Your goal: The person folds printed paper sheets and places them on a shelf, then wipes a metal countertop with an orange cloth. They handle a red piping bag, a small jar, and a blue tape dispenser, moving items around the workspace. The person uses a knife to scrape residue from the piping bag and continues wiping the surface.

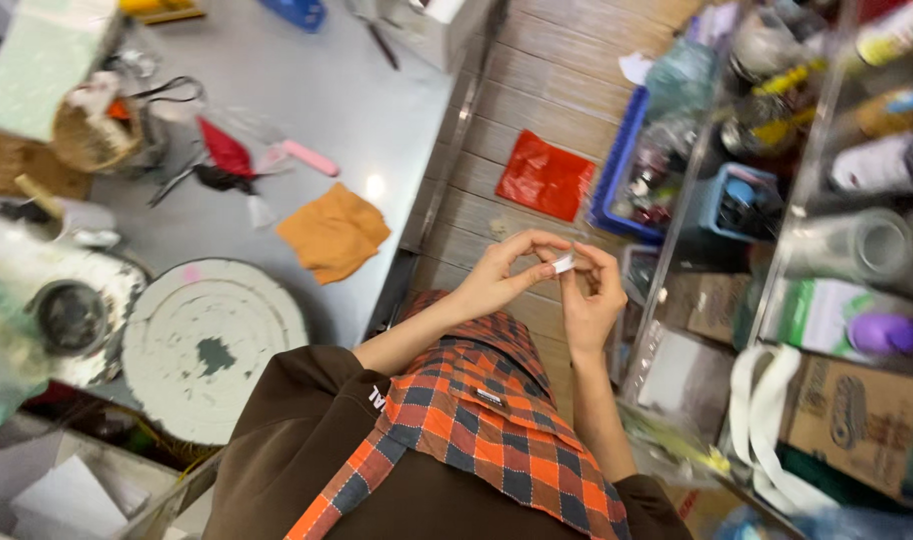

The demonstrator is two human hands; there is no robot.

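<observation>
The metal table (357, 110) fills the left side of the view and serves here as the landmark. To its right runs a wooden floor (537, 110), and beyond the floor stand shelves (827, 200) full of bottles, boxes and a blue crate (627, 150). A red bag (545, 178) lies on the floor, between the table edge and the crate. On the table, near its front left corner, sits a round white disc (207, 345) with worn paint. Just behind the disc lies an orange cloth (334, 232), close to the right edge of the table. Further back on the table there are red scraps (227, 150) and a pink stick (310, 158).

Right of the table, over the floor, the person holds both hands together above a checked apron (477, 410). The left hand (502, 280) and the right hand (592, 300) have the fingers curled, and the fingertips of both pinch a small white piece (564, 263) between them. The piece is too small to tell what it is.
</observation>
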